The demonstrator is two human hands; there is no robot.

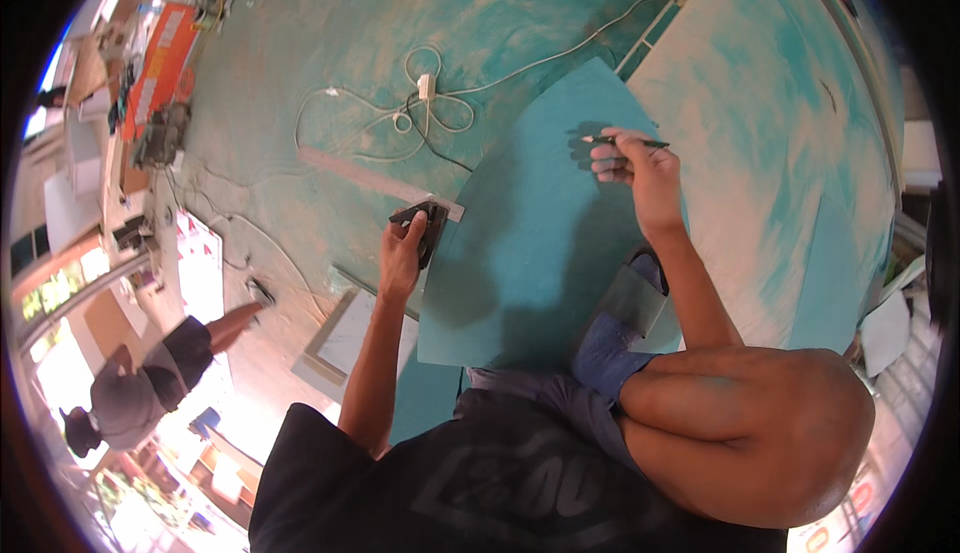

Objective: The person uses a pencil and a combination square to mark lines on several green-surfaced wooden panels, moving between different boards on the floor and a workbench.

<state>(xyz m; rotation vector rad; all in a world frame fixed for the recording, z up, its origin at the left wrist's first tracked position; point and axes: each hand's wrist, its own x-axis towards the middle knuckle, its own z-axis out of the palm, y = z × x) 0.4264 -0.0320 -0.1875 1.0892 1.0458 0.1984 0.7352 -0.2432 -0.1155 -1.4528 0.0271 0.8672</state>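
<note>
A large blue-green sheet (pixel 520 243) with a curved left edge spreads in front of me. At its left edge my left hand (pixel 402 253) is closed on the black stock of a square (pixel 380 183). The square's long metal blade reaches to the far left over the floor, and its short end lies by the sheet's edge. Above the far right part of the sheet, my right hand (pixel 642 173) pinches a dark pen or pencil (pixel 655 143), pale tip pointing left. A shadow of the hand falls on the sheet. My bent knee and foot rest at the near right.
A white power adapter (pixel 426 86) with looped cables lies on the paint-stained floor (pixel 260 63) beyond. A big paint-smeared board (pixel 750 123) stands to the right. Framed panels (pixel 350 343) lie near my left arm. Another person (pixel 140 388) is at the far left, near an orange banner (pixel 160 68).
</note>
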